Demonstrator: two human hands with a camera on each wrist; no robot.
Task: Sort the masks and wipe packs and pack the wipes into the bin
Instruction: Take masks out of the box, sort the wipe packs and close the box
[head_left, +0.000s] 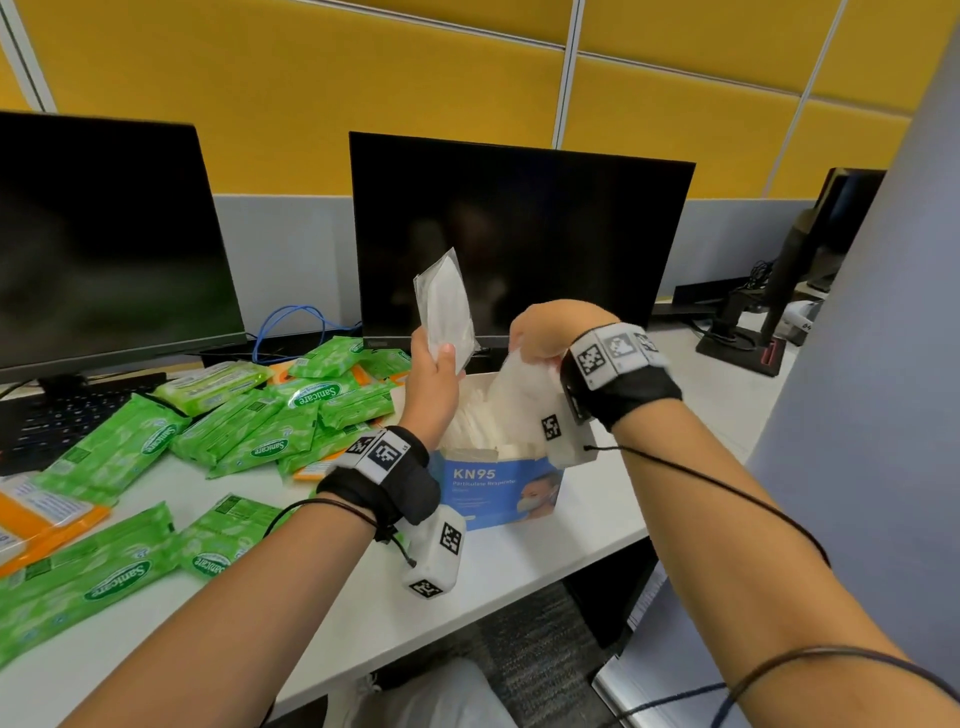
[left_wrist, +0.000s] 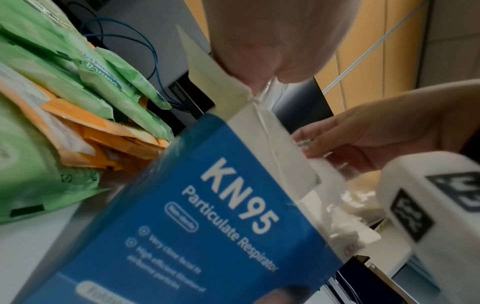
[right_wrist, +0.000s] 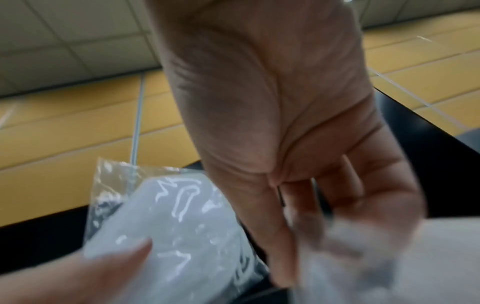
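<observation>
A blue and white KN95 mask box (head_left: 496, 486) (left_wrist: 197, 216) stands open on the white desk (head_left: 519, 561), with several bagged masks inside. My left hand (head_left: 434, 371) holds one clear-bagged white mask (head_left: 445, 306) (right_wrist: 166, 226) upright above the box's left side. My right hand (head_left: 550, 330) (right_wrist: 298, 185) pinches the top of another bagged mask (head_left: 519, 387) (right_wrist: 363, 257) that sticks out of the box. Several green Sanicare wipe packs (head_left: 260, 415) (left_wrist: 109, 82) lie heaped to the left.
Orange packs (head_left: 47, 519) (left_wrist: 103, 133) lie among the green ones at the left. Two dark monitors (head_left: 519, 234) stand behind, a keyboard (head_left: 57, 415) at far left, a blue cable (head_left: 291, 322) at the back. The desk edge runs near my forearms.
</observation>
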